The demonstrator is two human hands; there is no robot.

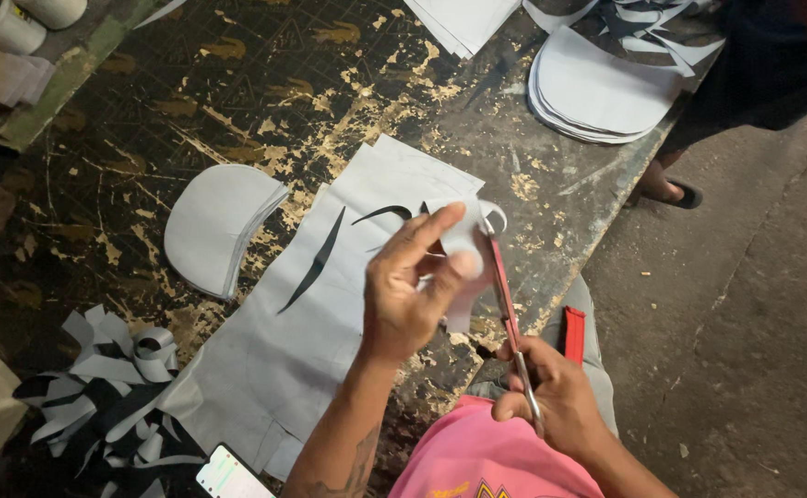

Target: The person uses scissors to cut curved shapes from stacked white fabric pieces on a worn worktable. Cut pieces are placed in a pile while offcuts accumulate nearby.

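A small piece of grey sheet material [463, 242] is being held above the near edge of the worktable [237, 83], pinched between the thumb and fingers of the left hand [408, 286], which is closed on it. A pair of scissors with red handles [507, 304] is being worked into the piece's right edge; the blades are being brought up from below, and the handles are being gripped by the right hand [556, 397], which is closed around them.

Directly beneath the piece, a large grey sheet [330, 314] is lying flat on the table, with curved slits already cut into it. To its left, a stack of rounded cut shapes [214, 226] is resting; a second, larger stack [597, 92] is sitting at the far right corner, near another person's leg and sandal [676, 192]. Offcut strips [108, 397] are being collected at the lower left, beside a phone [228, 475].

Risks from this position, as judged: the left thumb is being kept close to the blade line, so a slip could nick it. The piece is being supported on one side only, so it could twist and the cut could wander. Whether the blades are parted at present cannot be told.
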